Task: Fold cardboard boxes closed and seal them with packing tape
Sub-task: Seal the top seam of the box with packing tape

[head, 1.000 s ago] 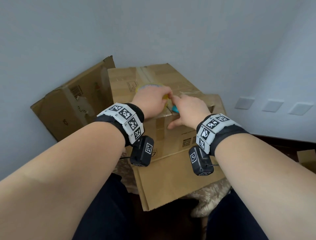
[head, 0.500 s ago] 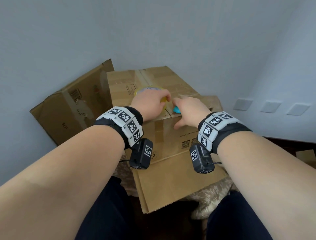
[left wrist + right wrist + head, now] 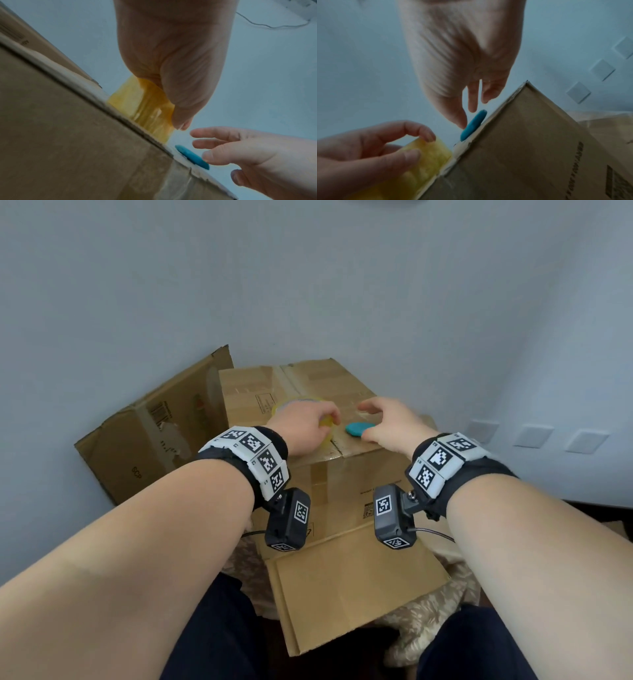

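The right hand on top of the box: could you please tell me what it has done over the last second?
The right hand has lifted off the teal object it was covering and spread its fingers above it, thumb close beside it. The left hand keeps its grip on the yellow tape roll. The box has not shifted.

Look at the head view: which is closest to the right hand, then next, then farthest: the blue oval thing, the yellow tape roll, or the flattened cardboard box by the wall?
1. Blue oval thing, beside the right hand.
2. Yellow tape roll, under the left hand.
3. Flattened cardboard box, far left.
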